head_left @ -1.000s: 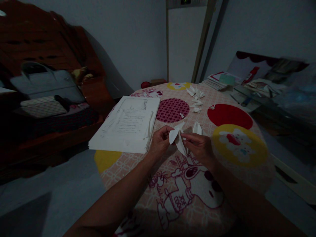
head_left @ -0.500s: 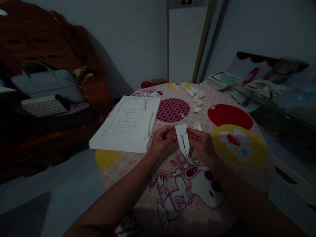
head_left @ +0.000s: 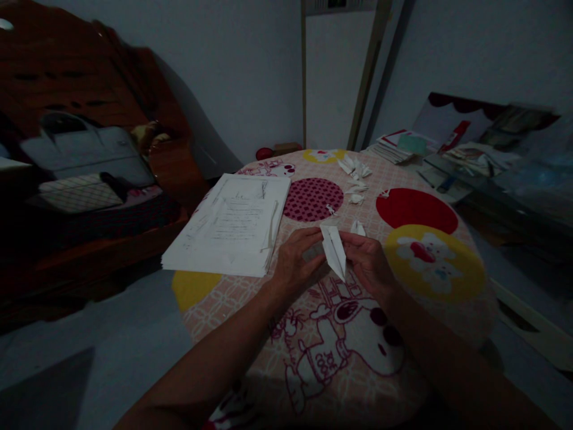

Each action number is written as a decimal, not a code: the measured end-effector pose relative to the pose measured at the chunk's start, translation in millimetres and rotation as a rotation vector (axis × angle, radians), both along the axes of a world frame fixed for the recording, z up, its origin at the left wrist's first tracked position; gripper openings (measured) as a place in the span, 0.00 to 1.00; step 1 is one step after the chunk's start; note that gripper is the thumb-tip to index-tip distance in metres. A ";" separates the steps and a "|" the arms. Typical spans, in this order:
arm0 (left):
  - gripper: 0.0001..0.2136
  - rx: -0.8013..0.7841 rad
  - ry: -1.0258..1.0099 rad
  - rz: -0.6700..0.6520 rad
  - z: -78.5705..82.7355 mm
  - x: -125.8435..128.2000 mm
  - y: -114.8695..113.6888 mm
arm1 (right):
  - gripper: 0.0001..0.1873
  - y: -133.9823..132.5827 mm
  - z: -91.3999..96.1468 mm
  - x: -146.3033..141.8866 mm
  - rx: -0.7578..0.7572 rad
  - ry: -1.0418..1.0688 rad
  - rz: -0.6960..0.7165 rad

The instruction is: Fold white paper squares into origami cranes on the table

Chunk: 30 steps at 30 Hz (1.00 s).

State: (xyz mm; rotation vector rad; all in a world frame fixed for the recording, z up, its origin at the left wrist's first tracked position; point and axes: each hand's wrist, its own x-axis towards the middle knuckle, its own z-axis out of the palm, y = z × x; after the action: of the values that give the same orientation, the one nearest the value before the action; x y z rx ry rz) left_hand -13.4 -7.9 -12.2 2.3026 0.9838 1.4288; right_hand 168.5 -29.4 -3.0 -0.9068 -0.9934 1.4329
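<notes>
A folded strip of white paper (head_left: 333, 251), pointed at its lower end, is held up over the table between my two hands. My left hand (head_left: 299, 257) pinches its upper left edge with thumb and fingertips. On the other side, my right hand (head_left: 367, 261) grips the right edge, its fingers partly behind the paper. Just beyond my right fingers a small folded paper piece (head_left: 358, 228) rests on the cloth. Farther back lie several more folded white paper pieces (head_left: 356, 167) in a loose cluster.
A patterned tablecloth (head_left: 242, 310) covers the rounded table. On its left lies a thick stack of printed sheets (head_left: 233, 233). At right is a glass shelf (head_left: 501, 185) with papers. A wooden chair (head_left: 170, 167) holding a grey bag (head_left: 89, 155) stands at left.
The folded paper has turned and tilted, its point shifting slightly right; its central slit no longer shows the same way. My left fingers have straightened a little along its edge.
</notes>
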 end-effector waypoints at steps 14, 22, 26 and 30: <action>0.08 -0.058 0.023 0.055 9.2 5.0 -9.8 | 0.12 -3.2 -4.6 1.1 0.829 -0.961 -0.273; 0.12 0.161 0.093 0.047 4.7 4.4 -12.0 | 0.09 -13.7 2.7 -4.1 1.167 -1.327 -0.499; 0.12 0.157 0.101 0.063 -0.6 4.8 -11.8 | 0.10 -15.9 3.9 -6.4 1.219 -1.306 -0.492; 0.12 0.148 0.167 0.079 -0.8 6.3 -14.0 | 0.10 -17.9 2.7 -6.4 1.206 -1.294 -0.506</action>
State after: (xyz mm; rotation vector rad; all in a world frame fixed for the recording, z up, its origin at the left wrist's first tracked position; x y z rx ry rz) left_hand -7.1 -21.9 -13.0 2.5517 1.0591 1.4000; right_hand 162.2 -47.3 -0.3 -0.9332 -1.9869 -0.4681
